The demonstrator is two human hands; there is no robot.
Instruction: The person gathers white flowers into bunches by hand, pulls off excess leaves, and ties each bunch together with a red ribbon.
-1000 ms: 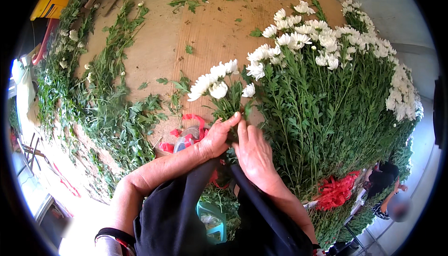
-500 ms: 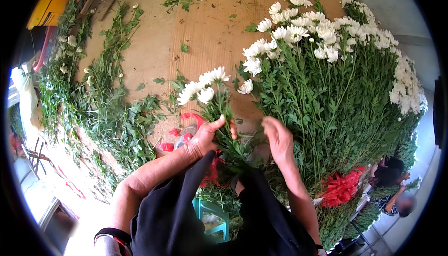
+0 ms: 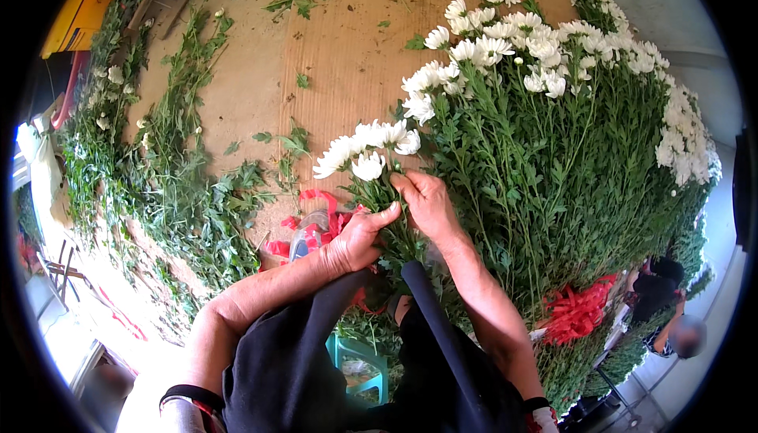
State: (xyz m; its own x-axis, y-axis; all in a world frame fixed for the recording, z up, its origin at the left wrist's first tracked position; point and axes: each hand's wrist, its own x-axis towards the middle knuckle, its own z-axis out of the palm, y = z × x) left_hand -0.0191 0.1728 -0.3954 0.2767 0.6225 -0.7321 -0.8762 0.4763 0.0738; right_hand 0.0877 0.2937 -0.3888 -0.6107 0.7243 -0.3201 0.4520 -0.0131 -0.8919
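Note:
A small bunch of white chrysanthemums [image 3: 368, 166] stands above my lap, blooms pointing away from me. My left hand [image 3: 359, 242] is closed round its green stems, thumb lying along them. From the right, my right hand [image 3: 426, 202] pinches a stem just under the blooms with thumb and forefinger. A single white bloom [image 3: 407, 142] sits at the bunch's right side, above those fingertips. The lower stem ends are partly hidden by my hands and dark clothing.
A large heap of white chrysanthemums [image 3: 537, 149] fills the right side. Cut leafy stems [image 3: 181, 188] lie at the left. Red ribbon strips [image 3: 580, 307] lie at lower right, others near my left hand. A teal stool [image 3: 359, 362] stands below; a person [image 3: 671, 322] is at far right.
My right hand has come left and up from beside the heap to pinch a stem at the bunch. The bunch has shifted slightly right, and the single bloom now meets it.

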